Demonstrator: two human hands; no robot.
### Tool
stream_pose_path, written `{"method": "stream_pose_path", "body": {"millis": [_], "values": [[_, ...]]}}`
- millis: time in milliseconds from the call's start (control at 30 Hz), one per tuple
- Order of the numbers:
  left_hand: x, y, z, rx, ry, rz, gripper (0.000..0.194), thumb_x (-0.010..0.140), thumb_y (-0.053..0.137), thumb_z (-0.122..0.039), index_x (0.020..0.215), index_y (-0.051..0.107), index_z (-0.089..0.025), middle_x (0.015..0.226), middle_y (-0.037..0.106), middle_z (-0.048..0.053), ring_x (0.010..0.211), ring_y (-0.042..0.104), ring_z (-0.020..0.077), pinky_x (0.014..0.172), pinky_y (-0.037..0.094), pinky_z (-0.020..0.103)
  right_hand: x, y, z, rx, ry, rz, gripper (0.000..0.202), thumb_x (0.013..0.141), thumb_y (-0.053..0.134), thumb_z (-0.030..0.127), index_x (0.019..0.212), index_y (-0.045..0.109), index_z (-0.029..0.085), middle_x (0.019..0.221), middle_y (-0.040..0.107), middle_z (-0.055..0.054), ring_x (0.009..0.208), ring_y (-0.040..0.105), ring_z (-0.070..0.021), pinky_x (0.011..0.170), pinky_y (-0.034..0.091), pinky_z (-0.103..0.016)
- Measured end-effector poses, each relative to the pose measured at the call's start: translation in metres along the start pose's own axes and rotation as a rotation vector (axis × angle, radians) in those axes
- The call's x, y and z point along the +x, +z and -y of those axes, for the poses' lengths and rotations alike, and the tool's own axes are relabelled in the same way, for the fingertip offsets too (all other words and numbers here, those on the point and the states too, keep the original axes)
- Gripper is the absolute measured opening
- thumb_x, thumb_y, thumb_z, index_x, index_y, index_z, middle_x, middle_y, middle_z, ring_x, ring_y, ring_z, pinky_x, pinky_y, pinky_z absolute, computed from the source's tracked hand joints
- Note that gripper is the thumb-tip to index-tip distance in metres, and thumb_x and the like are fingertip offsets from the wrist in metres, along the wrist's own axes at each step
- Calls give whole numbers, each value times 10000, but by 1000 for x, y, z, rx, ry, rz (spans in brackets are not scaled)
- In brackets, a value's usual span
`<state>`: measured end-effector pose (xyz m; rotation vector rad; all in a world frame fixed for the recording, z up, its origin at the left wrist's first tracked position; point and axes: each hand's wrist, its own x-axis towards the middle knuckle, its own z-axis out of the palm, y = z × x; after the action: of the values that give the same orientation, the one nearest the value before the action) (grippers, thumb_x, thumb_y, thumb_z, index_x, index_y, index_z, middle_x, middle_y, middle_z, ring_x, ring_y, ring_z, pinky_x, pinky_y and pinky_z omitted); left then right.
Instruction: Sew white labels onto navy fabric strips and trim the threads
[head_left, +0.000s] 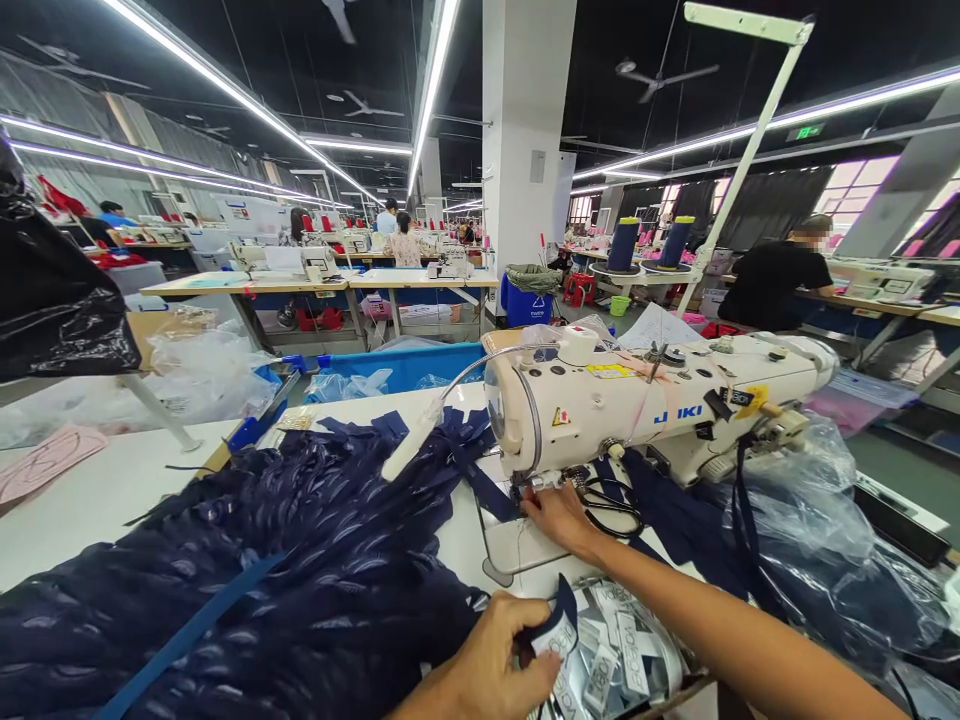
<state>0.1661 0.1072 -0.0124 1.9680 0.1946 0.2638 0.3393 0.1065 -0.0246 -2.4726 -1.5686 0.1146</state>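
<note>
Hands at a sewing machine (pixel 660 400), navy fabric (pixel 285 560) alongside.
Left hand (pixel 487 665) pinches a small label (pixel 559 625); right hand (pixel 559 515) lies flat by the needle, best kept clear.

A small label (pixel 559 625), white with a dark navy fold over its top, sits pinched upright in the left hand (pixel 487 665) near the bottom edge of the view. Just right of it lies a loose heap of similar grey-and-white printed labels (pixel 626 650). The right hand (pixel 559 515) rests flat on the pale plate under the needle of the white sewing machine (pixel 645 400), fingertips at a navy strip (pixel 487 490).
</note>
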Motion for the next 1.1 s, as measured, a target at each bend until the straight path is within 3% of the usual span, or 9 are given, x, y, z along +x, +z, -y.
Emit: {"method": "stream_pose_path", "body": {"millis": [167, 267, 433, 533, 667, 867, 1000, 1100], "values": [[1, 1, -3, -22, 33, -19, 164, 612, 423, -107, 516, 308, -173, 486, 290, -52, 452, 269, 54, 425, 196, 201, -5, 0, -6, -43, -68, -17, 188, 842, 426, 199, 861, 612, 182, 820, 669, -25, 809, 591, -174, 739, 357, -280], [1, 2, -3, -12, 23, -31, 159, 607, 417, -104, 516, 306, -173, 480, 280, -55, 451, 271, 53, 430, 210, 196, -8, -1, -5, -111, -145, -34, 178, 842, 427, 177, 850, 604, 165, 807, 661, -53, 793, 591, -193, 732, 368, -298], [-1, 3, 0, 28, 0, -69, 150, 606, 419, -124, 521, 306, -176, 491, 288, -50, 464, 299, 61, 444, 233, 197, -19, 0, 3, -264, -380, -64, 211, 802, 410, 27, 878, 591, 104, 889, 616, -140, 825, 564, -238, 742, 388, -350], [-2, 3, 1, 42, 11, -97, 168, 607, 430, -148, 525, 288, -182, 496, 285, -47, 471, 294, 70, 452, 233, 209, -30, 5, 8, -336, -529, -60, 200, 788, 423, 17, 880, 587, 85, 876, 590, -143, 818, 538, -242, 717, 406, -354], [-4, 5, 4, 74, 124, -149, 227, 635, 443, -228, 533, 243, -191, 501, 278, -40, 487, 277, 87, 488, 232, 242, -35, 10, 17, -395, -646, -50, 193, 779, 433, 19, 894, 578, 72, 868, 575, -141, 802, 514, -230, 660, 422, -331], [-2, 8, 13, 134, 344, -179, 255, 690, 389, -293, 563, 189, -199, 498, 236, -39, 496, 271, 110, 523, 214, 282, 2, 12, 53, -414, -593, -53, 176, 775, 441, 48, 857, 596, 34, 828, 574, -175, 789, 519, -248, 609, 430, -332], [-2, 5, 19, 215, 305, -165, 234, 697, 389, -265, 578, 199, -198, 513, 252, -33, 509, 298, 118, 539, 237, 280, 44, 14, 79, -373, -522, -70, 216, 786, 407, 43, 878, 602, 31, 876, 582, -186, 830, 524, -256, 630, 433, -339], [-2, 3, 22, 278, 285, -136, 226, 688, 406, -239, 580, 212, -196, 515, 234, -40, 508, 293, 114, 546, 254, 271, 58, 11, 88, -327, -507, -58, 196, 766, 432, 36, 837, 614, 52, 872, 598, -172, 851, 529, -249, 672, 432, -340]]}}
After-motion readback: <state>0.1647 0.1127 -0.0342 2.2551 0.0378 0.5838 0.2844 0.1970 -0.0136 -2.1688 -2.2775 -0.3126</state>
